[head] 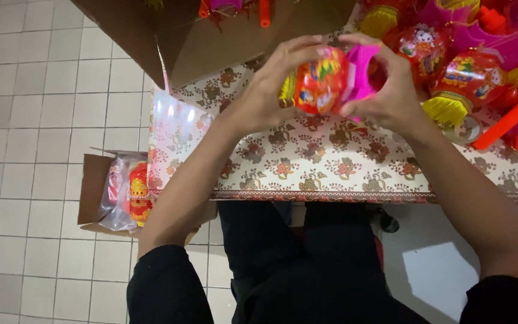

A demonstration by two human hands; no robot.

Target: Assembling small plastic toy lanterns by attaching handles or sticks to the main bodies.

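A red toy lantern (318,84) with bright printed panels is held just above the worktop (331,162), near the top centre of the view. A magenta plastic cap (361,72) sits against its 3 o'clock end; whether it is fully seated cannot be told, since fingers cover the joint. By the look of it, the piece is partway through being put together: body and cap are together in the hands, while no handle stick is seen on it.

The left hand (271,90) wraps around the lantern from 9 o'clock, fingers curled over its top and thumb beneath, closed firmly on the body. The right hand (391,90) comes in from 3 o'clock, fingers bent around the magenta cap and pressing it toward the lantern. Both forearms rise from the bottom of the view and converge, with black sleeves at the upper arms.

At 2 o'clock lies a heap of similar lanterns (469,78) with yellow tassels and orange sticks (508,120), which suggests much of the batch is already handled. At 11 o'clock stands an open cardboard box (211,42). At 8 o'clock, on the tiled floor (31,120), a smaller box (94,192) holds bagged lanterns.
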